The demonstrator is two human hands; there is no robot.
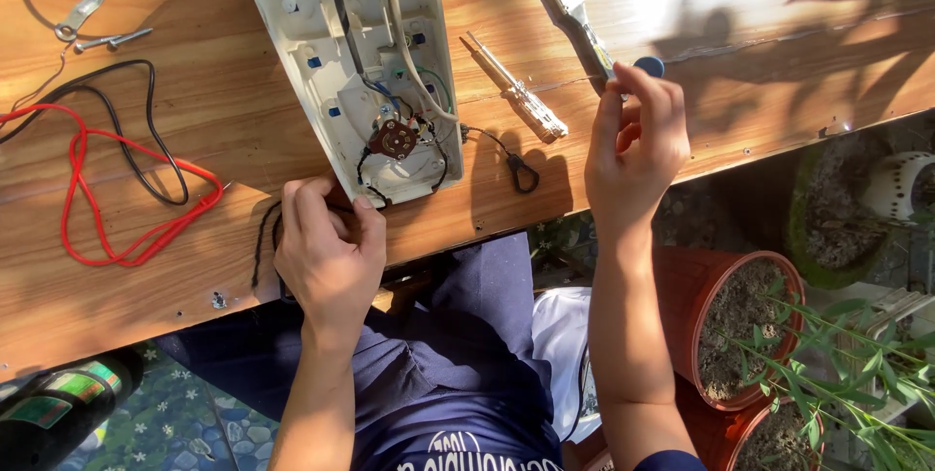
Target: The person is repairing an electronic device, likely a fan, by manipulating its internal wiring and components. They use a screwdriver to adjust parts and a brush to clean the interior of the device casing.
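- Left hand gripping the near end of the white plastic casing, lying at the wooden bench's near edge.
- Right hand pinching a brush's dark handle beside a clear-handled screwdriver.
- Red wire looping leftward.

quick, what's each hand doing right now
Left hand: closed on the white casing corner.
Right hand: fingertips pinching the paintbrush handle.
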